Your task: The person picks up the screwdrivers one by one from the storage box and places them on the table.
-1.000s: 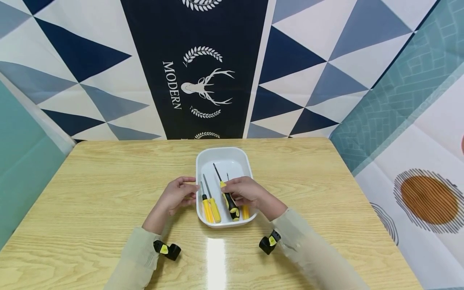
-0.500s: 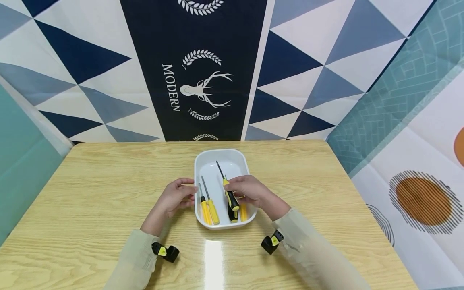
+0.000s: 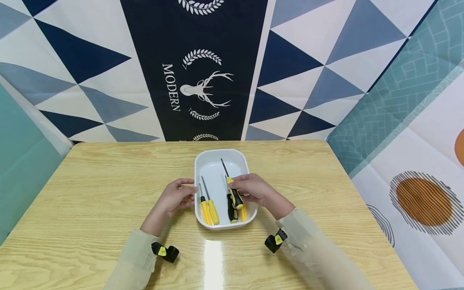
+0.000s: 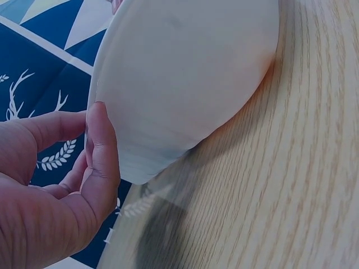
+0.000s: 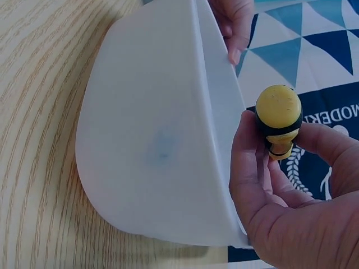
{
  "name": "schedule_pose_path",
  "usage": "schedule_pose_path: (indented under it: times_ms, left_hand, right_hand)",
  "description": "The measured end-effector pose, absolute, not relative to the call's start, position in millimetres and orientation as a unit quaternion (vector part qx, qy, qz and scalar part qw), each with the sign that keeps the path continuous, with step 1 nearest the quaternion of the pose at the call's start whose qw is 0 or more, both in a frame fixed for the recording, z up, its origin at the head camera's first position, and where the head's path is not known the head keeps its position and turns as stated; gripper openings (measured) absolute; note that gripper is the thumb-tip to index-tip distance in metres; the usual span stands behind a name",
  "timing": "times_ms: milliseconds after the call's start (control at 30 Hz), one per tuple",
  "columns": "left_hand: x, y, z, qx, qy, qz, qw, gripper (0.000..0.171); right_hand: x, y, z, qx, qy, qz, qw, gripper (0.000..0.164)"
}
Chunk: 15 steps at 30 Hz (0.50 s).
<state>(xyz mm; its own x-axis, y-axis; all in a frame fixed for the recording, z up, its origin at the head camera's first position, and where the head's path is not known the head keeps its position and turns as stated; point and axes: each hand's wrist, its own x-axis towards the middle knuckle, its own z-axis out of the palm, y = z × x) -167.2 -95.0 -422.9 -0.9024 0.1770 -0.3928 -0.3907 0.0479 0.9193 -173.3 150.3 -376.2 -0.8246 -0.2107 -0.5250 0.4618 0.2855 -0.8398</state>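
Observation:
A white plastic tray (image 3: 225, 228) stands on the table with several screwdrivers in it. My left hand (image 3: 175, 198) pinches the tray's left rim; in the left wrist view its fingers meet at that edge. Over the tray's right side, my right hand (image 3: 253, 190) holds a black-and-yellow screwdriver (image 3: 237, 199), shaft pointing away from me. Its rounded yellow handle end (image 5: 279, 109) faces the right wrist camera. Beneath it lies a similar black-and-yellow screwdriver (image 3: 232, 212). A yellow-handled screwdriver (image 3: 214, 213) and a yellow one with a black collar (image 3: 205, 212) lie along the left wall.
Another yellow handle (image 3: 243, 214) lies at the tray's right wall, partly covered. The wooden table (image 3: 108, 193) stretches around the tray. A patterned cloth (image 3: 203, 80) hangs behind the table's far edge.
The right hand has lifted the black-and-yellow screwdriver off the similar one below and carried it rightward, uncovering more of that one. The left hand stays on the rim.

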Motion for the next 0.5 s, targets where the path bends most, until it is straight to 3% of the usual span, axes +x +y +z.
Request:
schedule_pose_path:
  times_ms: [500]
  left_hand:
    - [-166, -93, -423, -0.080, 0.705, 0.675, 0.202, 0.043]
  right_hand:
    - [-172, 161, -372, 0.064, 0.736, -0.615, 0.275, 0.041]
